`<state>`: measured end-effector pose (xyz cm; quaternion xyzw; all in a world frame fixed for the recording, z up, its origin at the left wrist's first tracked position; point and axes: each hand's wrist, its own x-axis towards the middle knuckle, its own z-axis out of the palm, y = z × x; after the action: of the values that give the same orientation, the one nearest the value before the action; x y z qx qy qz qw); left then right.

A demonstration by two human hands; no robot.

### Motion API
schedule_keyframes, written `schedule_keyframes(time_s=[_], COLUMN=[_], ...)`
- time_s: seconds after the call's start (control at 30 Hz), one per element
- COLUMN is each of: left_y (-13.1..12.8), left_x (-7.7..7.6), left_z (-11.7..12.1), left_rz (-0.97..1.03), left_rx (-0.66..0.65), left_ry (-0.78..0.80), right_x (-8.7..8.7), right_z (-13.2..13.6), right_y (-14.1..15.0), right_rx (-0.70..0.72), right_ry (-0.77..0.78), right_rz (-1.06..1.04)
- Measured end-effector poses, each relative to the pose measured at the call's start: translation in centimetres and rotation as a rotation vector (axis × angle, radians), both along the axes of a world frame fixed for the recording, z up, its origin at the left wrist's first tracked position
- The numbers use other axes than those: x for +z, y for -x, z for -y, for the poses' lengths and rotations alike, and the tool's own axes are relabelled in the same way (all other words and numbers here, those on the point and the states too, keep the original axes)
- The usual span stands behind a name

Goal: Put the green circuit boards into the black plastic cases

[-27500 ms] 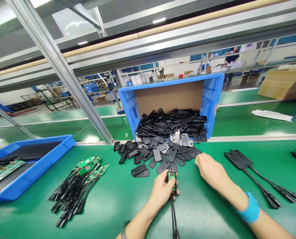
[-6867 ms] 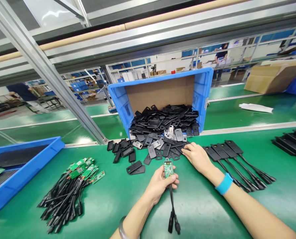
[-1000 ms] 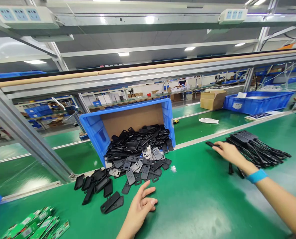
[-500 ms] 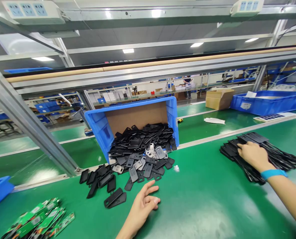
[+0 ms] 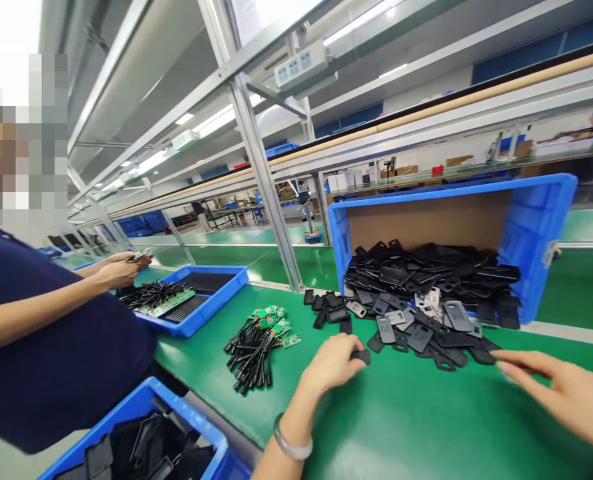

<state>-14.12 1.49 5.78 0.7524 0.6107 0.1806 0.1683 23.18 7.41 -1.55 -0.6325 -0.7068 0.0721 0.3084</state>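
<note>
Dozens of thin, matte plastic covers [image 5: 420, 339], rounded and slotted, spill from the blue crate [image 5: 536, 240] onto the glossy green table [image 5: 406, 413]. Left of the crate lie green circuit boards [image 5: 271, 317] with smooth black cables [image 5: 251, 353]. Before the crate, the left hand [image 5: 334, 363] curls over a dark piece [image 5: 362, 357], largely hidden; the right hand [image 5: 561, 387], its wrist cut off, brings thumb and fingertips to the covers' edge. Whether either grips firmly, I cannot tell.
</note>
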Motion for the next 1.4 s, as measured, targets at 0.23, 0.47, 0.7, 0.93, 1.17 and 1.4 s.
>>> schedule_keyframes(time_s=[0.23, 0.47, 0.7, 0.93, 1.17, 1.4], left_y=[12.7, 13.9, 5.6, -1.6, -1.3, -4.8], left_x=[-1.0, -0.6, 1.4, -1.1, -2.4, -1.6], left_z=[1.5, 1.9, 1.7, -2.7, -6.8, -3.7], left_rz=[-0.244, -0.246, 0.063, -0.055, -0.212, 0.022], left_rx=[0.700, 0.808, 0.443, 0.213, 0.395, 0.170], left_ry=[-0.085, -0.161, -0.269, -0.058, -0.062, -0.119], right_x=[0.8, -0.5, 0.9, 1.0, 1.5, 1.8], right_z=[4.4, 5.9, 6.6, 6.4, 5.9, 5.5], right_y=[10.9, 11.6, 12.6, 11.8, 11.0, 9.6], right_rx=[0.451, 0.530, 0.556, 0.451, 0.389, 0.360], right_ry=[0.189, 0.237, 0.569, 0.911, 0.597, 0.104], right_rz=[-0.196, -0.254, -0.693, -1.467, -0.953, -0.388])
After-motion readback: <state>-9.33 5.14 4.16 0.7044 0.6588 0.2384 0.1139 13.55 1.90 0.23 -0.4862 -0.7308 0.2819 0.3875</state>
